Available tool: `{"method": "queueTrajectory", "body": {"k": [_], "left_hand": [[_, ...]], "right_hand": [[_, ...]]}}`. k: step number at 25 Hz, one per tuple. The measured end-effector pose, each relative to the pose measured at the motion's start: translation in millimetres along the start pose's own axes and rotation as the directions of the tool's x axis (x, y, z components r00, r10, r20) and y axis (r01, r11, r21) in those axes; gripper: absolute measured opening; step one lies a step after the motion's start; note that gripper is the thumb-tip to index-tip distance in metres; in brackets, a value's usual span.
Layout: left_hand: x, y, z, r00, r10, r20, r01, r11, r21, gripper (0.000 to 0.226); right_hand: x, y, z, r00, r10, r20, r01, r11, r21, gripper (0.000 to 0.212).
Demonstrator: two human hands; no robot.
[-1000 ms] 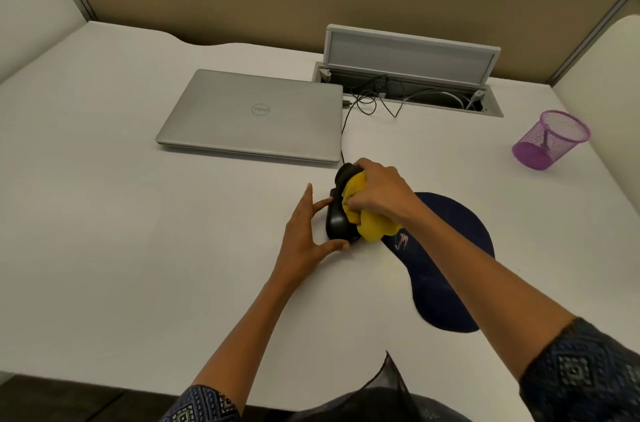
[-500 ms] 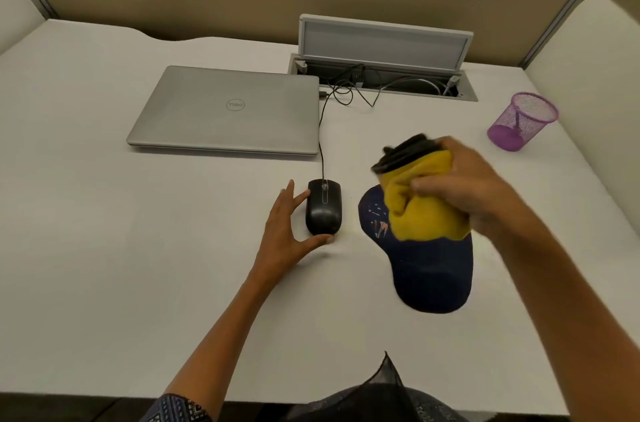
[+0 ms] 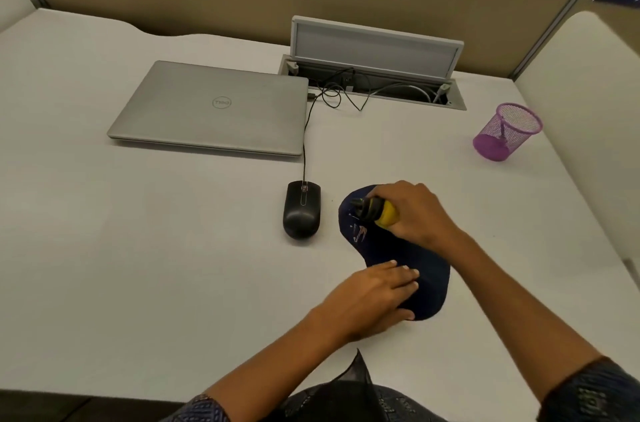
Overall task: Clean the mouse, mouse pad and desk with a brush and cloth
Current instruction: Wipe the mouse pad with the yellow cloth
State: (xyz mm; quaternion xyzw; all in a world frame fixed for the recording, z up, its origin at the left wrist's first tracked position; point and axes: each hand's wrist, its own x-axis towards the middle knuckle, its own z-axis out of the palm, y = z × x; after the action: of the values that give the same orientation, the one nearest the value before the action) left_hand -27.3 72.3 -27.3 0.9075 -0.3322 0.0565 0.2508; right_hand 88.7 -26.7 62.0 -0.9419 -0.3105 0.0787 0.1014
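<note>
Now down onto the mouse pad (image 3: 427,269), lower centre-right of the frame. Right hand (image 3: 415,214) closed around a bundle of yellow cloth (image 3: 387,214) and a dark brush (image 3: 363,208), bristle end poking out toward the left, pressed at the pad's upper lobe. Left hand (image 3: 374,293) flat, fingers spread, gripping nothing, pinning the pad's lower left edge against the desk (image 3: 138,266). Mouse (image 3: 302,208) parked just left of the pad, apart from both hands, cord running up to the closed laptop (image 3: 211,108) in the upper left.

Looks like the pad-cleaning step, just getting going (hard to say whether brush or cloth is meeting the surface).

Risks from here, as a guess:
- Pad skating or buckling on the smooth desk if the pinning hand lifts or the strokes push toward its free right edge.
- Strokes sweeping leftward flicking dust onto the mouse, or knocking it and tugging the cord.
- Two tools in one fist: a loosened grip letting the cloth slip out mid-stroke.
- Purple mesh cup (image 3: 507,131) at the right well clear, little danger there.
</note>
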Motion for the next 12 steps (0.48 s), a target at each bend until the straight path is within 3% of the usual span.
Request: {"method": "queueTrajectory", "body": {"k": [3, 6, 8, 10, 12], "left_hand": [[3, 1, -2, 0.984, -0.137, 0.117, 0.147, 0.986, -0.078, 0.050], [0, 0, -1, 0.989, -0.120, 0.087, 0.128, 0.988, -0.091, 0.048], [1, 0, -3, 0.985, -0.138, 0.107, 0.150, 0.982, -0.112, 0.049], [3, 0, -5, 0.974, -0.164, 0.154, 0.184, 0.975, -0.126, 0.049], [5, -1, -7, 0.970, -0.173, 0.174, 0.194, 0.975, -0.112, 0.049]], "right_hand": [[1, -5, 19, 0.992, -0.111, 0.061, 0.118, 0.985, -0.130, 0.044], [-19, 3, 29, 0.925, -0.363, 0.111, 0.379, 0.882, -0.280, 0.058], [-26, 13, 28, 0.889, -0.447, 0.101, 0.457, 0.842, -0.288, 0.057], [-18, 11, 25, 0.909, -0.407, 0.089, 0.415, 0.871, -0.264, 0.054], [-1, -1, 27, 0.971, -0.229, 0.076, 0.240, 0.945, -0.221, 0.049]]}}
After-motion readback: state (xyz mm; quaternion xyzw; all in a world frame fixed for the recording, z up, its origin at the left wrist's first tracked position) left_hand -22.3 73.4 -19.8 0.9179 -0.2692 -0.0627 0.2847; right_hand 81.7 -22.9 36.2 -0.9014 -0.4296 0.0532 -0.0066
